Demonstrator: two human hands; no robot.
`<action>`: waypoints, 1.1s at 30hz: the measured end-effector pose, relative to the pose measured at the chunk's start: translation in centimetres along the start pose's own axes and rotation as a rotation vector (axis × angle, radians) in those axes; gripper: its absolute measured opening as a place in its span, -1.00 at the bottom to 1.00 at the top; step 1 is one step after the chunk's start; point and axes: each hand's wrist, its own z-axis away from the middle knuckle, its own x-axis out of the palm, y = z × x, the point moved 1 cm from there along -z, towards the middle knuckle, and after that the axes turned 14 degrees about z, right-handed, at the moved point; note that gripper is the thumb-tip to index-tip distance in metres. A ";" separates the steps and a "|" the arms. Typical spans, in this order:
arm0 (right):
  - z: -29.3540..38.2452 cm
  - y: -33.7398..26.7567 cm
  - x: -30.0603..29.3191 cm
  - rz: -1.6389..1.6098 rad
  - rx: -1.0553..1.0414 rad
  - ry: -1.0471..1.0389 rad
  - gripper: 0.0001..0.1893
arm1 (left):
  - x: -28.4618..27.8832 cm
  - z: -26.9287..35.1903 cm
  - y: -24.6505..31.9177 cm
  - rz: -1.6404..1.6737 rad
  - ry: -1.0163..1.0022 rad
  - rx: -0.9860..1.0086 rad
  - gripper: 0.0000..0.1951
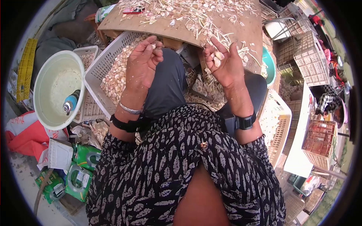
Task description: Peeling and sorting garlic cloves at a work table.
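My left hand (144,60) is raised over the right edge of a white plastic crate (97,69) full of garlic cloves (116,76). A small pale clove (153,46) is pinched between its thumb and fingers. My right hand (226,63) is palm up near the wooden board's front edge, its fingers curled around several peeled-looking garlic cloves (217,58); thumb and index finger stand apart. Ahead, the wooden board (167,30) carries garlic skins, stems and cloves (195,17). More dry garlic stems and skins (210,87) lie below, between my knees.
At left stand a pale green basin (58,82) holding a blue bottle (72,100), and green packages (79,178). On the right are a teal bowl (268,66), a white basket (284,113) of pale cloves and stacked crates (311,59). A person in a checked sleeve (328,99) is farther right.
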 end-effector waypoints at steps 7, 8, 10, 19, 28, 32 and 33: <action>4.1 -3.0 -1.1 -0.110 -0.195 0.091 -0.28 | -4.4 -7.9 9.7 -1.772 -0.154 0.748 -0.79; 5.0 -3.8 -1.4 -0.135 -0.187 0.088 -0.30 | -4.6 -8.7 9.5 -2.044 -0.174 0.631 -0.79; 7.7 -7.2 -3.3 -0.185 -0.231 0.031 -0.68 | -4.1 -9.8 7.4 -1.600 -0.140 0.536 -0.77; 23.8 -16.8 -21.7 2.433 -0.324 1.423 -0.70 | 6.0 -12.3 -6.4 -0.854 -0.196 0.082 -0.81; 12.1 -15.1 1.3 1.301 -1.117 -0.171 -0.76 | 21.6 2.4 -0.1 -0.722 -0.971 0.364 -0.92; 9.4 -13.3 1.7 1.152 -1.071 0.101 -0.79 | 22.9 5.7 -0.7 -0.830 -1.173 0.466 -0.90; 9.4 -12.7 0.9 1.141 -1.038 0.157 -0.79 | 22.9 5.8 -0.8 -0.833 -1.199 0.476 -0.89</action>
